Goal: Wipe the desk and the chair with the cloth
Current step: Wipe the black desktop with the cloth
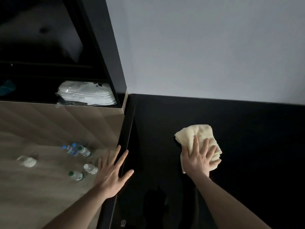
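While right hand (197, 161) flattens cloth (197, 136), black desk (247, 146) meets grey wall (206, 47).

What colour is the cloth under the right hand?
Pale yellow, cream-like. The cloth shows best in the head view, against the black desk.

The room is dim, with a plain pale grey wall (206, 47) rising at the back and meeting a tall black shelving unit (100, 47) at the left. In one dark open compartment of that unit lies a stack of white items sealed in clear plastic (85, 93). Below it spreads a light wood-grain surface (41, 126) on which several small clear plastic bottles with green, blue and white caps (79, 161) stand near a small white object (27, 161).
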`<action>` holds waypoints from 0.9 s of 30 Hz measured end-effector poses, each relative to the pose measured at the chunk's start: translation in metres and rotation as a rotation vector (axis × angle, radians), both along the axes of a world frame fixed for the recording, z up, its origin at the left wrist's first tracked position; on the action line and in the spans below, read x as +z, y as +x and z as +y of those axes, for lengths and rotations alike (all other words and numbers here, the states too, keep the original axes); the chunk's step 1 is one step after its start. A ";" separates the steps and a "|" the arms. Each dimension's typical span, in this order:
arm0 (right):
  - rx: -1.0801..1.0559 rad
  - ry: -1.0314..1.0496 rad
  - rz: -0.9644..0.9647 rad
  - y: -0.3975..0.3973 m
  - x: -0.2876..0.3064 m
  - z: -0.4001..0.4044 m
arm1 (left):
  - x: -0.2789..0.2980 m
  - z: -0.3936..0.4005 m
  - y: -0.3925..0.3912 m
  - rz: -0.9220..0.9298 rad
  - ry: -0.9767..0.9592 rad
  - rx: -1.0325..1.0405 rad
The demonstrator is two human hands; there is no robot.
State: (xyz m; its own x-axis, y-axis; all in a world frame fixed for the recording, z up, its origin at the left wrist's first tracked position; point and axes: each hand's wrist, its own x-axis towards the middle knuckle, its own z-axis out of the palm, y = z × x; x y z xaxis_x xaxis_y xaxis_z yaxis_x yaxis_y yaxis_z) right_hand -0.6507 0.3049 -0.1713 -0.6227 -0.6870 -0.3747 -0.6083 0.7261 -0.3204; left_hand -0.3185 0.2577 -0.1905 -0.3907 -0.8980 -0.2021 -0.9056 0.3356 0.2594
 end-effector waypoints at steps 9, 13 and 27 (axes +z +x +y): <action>-0.129 -0.047 0.085 -0.015 -0.005 -0.014 | -0.001 0.015 -0.028 0.170 0.005 0.206; -0.193 -0.028 0.055 0.001 -0.008 -0.048 | -0.005 0.011 -0.029 0.179 -0.013 0.178; 0.258 -0.122 0.053 0.119 -0.015 -0.160 | -0.016 0.009 -0.024 0.302 -0.018 0.171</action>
